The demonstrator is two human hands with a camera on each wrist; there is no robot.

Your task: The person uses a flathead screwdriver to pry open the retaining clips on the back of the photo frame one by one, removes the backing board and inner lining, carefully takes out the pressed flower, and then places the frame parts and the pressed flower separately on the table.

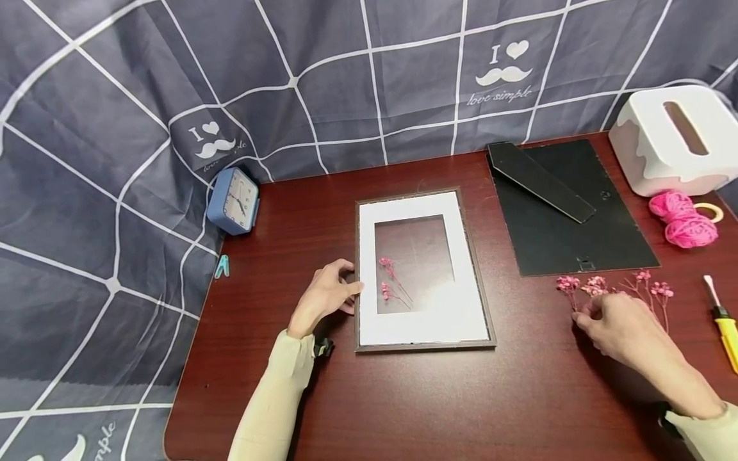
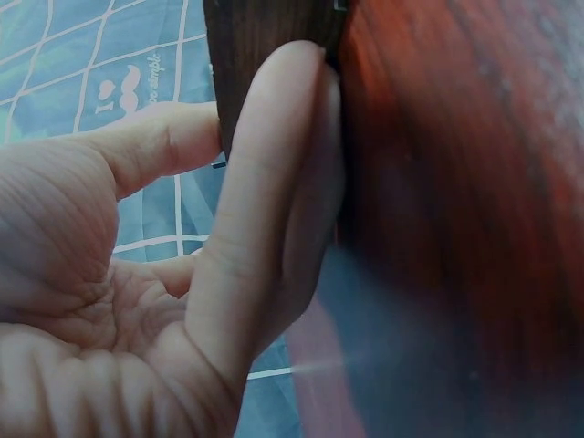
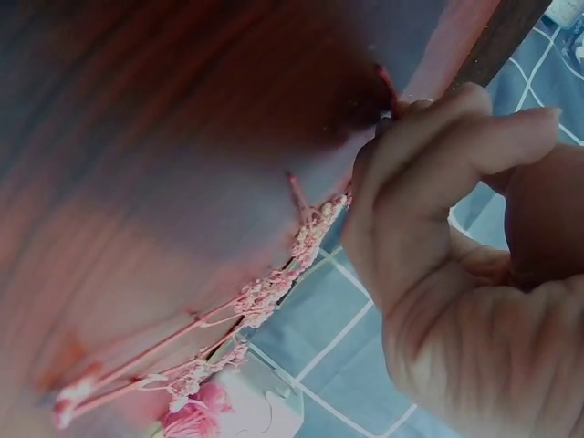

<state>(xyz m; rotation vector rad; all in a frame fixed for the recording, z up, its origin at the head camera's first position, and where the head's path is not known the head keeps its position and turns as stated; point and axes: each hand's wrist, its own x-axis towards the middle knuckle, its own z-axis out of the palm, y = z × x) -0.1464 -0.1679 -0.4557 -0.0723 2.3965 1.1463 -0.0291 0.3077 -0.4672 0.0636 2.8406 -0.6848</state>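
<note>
A picture frame (image 1: 490, 320) with a white mat (image 1: 426, 330) lies on the table. Two small pink dried flower sprigs (image 1: 394, 278) are within the mat's window, toward its left side. My left hand (image 1: 328, 294) holds the frame's left edge; in the left wrist view the brown edge (image 2: 265, 36) sits between thumb and fingers. To the right, my right hand (image 1: 619, 326) pinches a pink flower sprig (image 1: 567, 285) by its thin stem, low over the table. More pink sprigs (image 1: 661, 291) lie around and partly behind that hand.
A black backing board (image 1: 553, 237) with its stand leg lies behind the right hand. Farther right are a white tissue box (image 1: 651, 147), pink yarn (image 1: 688, 224) and a yellow-handled screwdriver (image 1: 728, 339). At left are a blue clock (image 1: 233, 202) and a teal clip (image 1: 221, 266).
</note>
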